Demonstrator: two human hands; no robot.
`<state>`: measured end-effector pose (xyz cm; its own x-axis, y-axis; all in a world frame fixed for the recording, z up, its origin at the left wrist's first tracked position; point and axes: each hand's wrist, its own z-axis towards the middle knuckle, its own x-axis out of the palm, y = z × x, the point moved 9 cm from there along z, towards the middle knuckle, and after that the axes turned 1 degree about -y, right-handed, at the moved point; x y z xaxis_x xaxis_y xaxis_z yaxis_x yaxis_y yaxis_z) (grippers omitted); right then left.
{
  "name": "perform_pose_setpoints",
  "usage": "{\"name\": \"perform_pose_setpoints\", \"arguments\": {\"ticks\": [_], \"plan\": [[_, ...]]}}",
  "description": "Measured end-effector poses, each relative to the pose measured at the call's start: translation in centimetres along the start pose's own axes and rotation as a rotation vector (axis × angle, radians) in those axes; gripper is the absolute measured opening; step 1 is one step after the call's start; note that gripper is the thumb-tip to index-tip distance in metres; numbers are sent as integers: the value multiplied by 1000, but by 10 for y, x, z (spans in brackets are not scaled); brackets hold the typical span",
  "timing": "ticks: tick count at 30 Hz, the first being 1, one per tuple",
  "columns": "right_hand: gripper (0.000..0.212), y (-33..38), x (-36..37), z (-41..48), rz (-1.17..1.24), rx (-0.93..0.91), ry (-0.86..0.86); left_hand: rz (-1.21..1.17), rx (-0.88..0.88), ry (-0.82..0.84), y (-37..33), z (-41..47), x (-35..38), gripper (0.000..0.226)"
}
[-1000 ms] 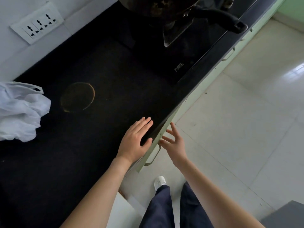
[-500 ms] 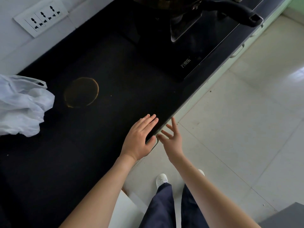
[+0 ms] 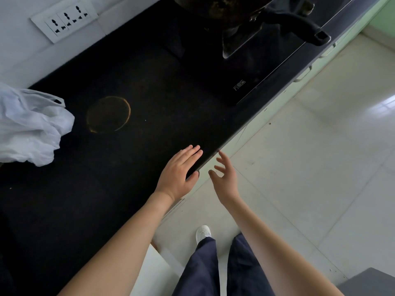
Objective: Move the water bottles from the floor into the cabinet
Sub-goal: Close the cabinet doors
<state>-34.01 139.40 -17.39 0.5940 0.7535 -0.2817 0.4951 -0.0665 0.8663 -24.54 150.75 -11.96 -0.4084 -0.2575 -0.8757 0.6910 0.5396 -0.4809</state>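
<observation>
No water bottle shows in the head view. My left hand (image 3: 178, 175) lies flat on the front edge of the black countertop (image 3: 89, 189), fingers straight, thumb hooked over the edge. My right hand (image 3: 226, 178) hovers just off that edge over the floor, fingers spread and holding nothing. The pale green cabinet fronts (image 3: 254, 130) run under the countertop edge, mostly hidden beneath it; whether a door stands open cannot be told.
A white plastic bag (image 3: 30, 129) lies at the counter's left. A dark pan with a long handle (image 3: 299, 26) sits on the stove (image 3: 235, 67) at the top. A wall socket strip (image 3: 64, 20) is upper left. Pale tiled floor (image 3: 310, 167) spreads right; a grey object (image 3: 372, 283) is at the bottom right.
The cabinet door and handle seen under the counter edge a second ago have gone from view. Both hands stay by the edge, and the view has shifted slightly.
</observation>
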Motion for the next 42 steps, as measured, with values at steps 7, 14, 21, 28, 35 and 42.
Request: {"name": "perform_pose_setpoints", "arguments": {"ticks": [7,14,21,28,35,42], "plan": [[53,83,-44,-34,-416,-352,85,-102,-101,-48,-30,-11,-60,45],[45,189,-60,-90,-650,-690,41,-74,-106,-371,-57,-69,-161,50],[41,207,14,-121,-750,-995,240,-17,-345,-463,-16,-157,-162,51],[45,176,117,-152,-804,-1204,773,-6,-851,-630,12,-248,-141,54],[50,156,174,-213,-847,-1492,1239,-73,-1391,-894,-39,-343,-107,57],[51,127,192,-283,-778,-1688,1525,-112,-1759,-1108,-105,-427,-57,44]]}}
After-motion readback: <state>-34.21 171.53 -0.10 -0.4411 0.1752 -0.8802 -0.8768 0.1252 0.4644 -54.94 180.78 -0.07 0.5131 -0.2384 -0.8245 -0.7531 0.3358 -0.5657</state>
